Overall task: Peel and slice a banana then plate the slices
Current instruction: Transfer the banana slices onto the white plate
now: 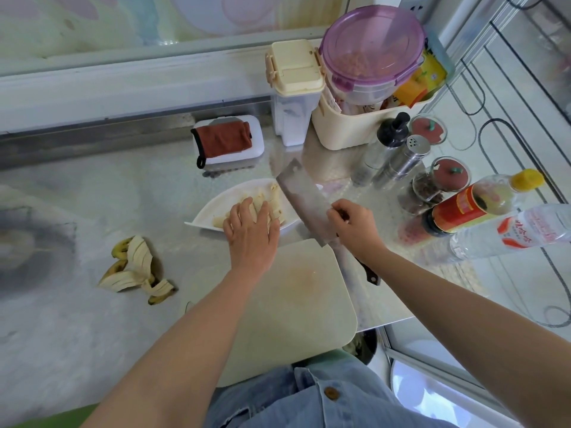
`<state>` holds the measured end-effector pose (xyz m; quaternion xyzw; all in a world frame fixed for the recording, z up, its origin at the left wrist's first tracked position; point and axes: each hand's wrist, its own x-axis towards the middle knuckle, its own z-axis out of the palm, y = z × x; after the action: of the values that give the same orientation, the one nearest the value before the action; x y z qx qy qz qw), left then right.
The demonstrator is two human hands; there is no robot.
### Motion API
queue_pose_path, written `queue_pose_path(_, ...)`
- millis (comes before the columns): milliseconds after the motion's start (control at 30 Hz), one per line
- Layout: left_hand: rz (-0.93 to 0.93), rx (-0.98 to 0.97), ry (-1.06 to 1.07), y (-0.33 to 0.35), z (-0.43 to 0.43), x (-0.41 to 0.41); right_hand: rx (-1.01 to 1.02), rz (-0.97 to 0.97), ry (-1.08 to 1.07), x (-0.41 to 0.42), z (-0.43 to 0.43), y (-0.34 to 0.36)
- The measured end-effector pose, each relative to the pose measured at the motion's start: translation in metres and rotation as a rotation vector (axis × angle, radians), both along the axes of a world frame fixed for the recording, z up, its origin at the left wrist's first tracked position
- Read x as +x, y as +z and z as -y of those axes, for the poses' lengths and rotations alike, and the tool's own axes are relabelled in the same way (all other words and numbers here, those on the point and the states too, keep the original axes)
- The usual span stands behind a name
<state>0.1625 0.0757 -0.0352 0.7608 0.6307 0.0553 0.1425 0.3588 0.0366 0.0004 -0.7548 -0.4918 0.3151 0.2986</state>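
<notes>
Plating looks nearly done: the left hand [251,231], fingers straight, presses the banana slices [273,196] onto the plate [210,208], while the right hand [352,225] grips the knife [306,199] beside them, probably next to be set down.

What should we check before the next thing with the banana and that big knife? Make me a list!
1. Slices plated: ok, banana slices lie on the white plate under the left hand.
2. Cutting board cleared: ok, no slices show on it.
3. Knife held firmly: ok, right hand grips the cleaver.
4. Fingers away from blade: not ok, the left hand sits close beside it.
5. Slices stuck to blade: cannot tell.
6. Banana peel out of the way: ok, on the counter, apart from the board.
</notes>
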Motion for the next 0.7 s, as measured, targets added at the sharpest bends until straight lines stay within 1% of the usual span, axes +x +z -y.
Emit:
queue_pose_path(133, 0.05, 0.089, -0.006, 0.007, 0.009, -0.008, -0.112, -0.395, -0.217, 0.009, 0.005, -0.003)
queue_pose_path(200, 0.08, 0.097, 0.004, 0.011, 0.017, -0.01, -0.14, -0.515, -0.237, 0.012, 0.012, -0.001)
queue_pose_path(267, 0.11, 0.115, 0.01, 0.013, 0.027, -0.014, -0.145, -0.587, -0.201, 0.012, 0.023, 0.002)
queue_pose_path(367, 0.11, 0.15, 0.016, 0.01, 0.049, -0.021, -0.162, -0.557, -0.147, 0.016, 0.043, -0.001)
queue_pose_path(533, 0.061, 0.027, 0.08, 0.001, 0.091, -0.028, -0.205, -0.442, -0.127, 0.025, 0.081, -0.013)
queue_pose_path(700, 0.012, -0.06, 0.111, -0.004, 0.129, -0.027, -0.236, -0.447, -0.176, 0.027, 0.109, -0.023)
